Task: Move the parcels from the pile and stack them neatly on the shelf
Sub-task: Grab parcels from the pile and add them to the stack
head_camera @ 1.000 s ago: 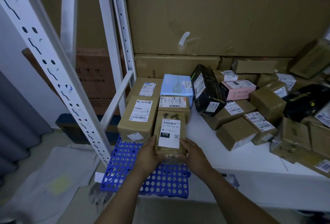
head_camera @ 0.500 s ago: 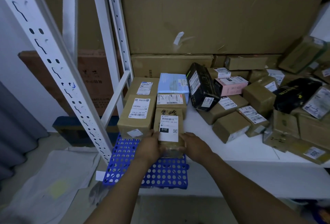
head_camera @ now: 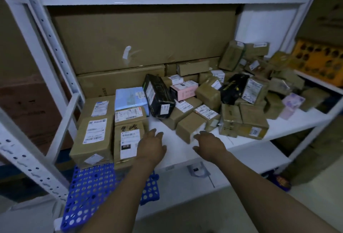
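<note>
Shelf (head_camera: 178, 140): white, dim, pile (head_camera: 241, 93) heaped right.
Parcel (head_camera: 128, 140): labelled, just left of your left hand (head_camera: 151, 147); right hand (head_camera: 209, 145) apart.
Grip: both spread, empty.

White on the shelf (head_camera: 185, 151). Cardboard brown on the big carton (head_camera: 148, 37) and on most parcels (head_camera: 189, 127), with white barcoded labels (head_camera: 94, 132). Among them a pale blue parcel (head_camera: 130, 97), a glossy black parcel (head_camera: 157, 95), a pink box (head_camera: 185, 89). Bright blue on the plastic grid (head_camera: 92, 192), patterned with round holes. Orange, dark-spotted, on the crate (head_camera: 319, 60).
</note>
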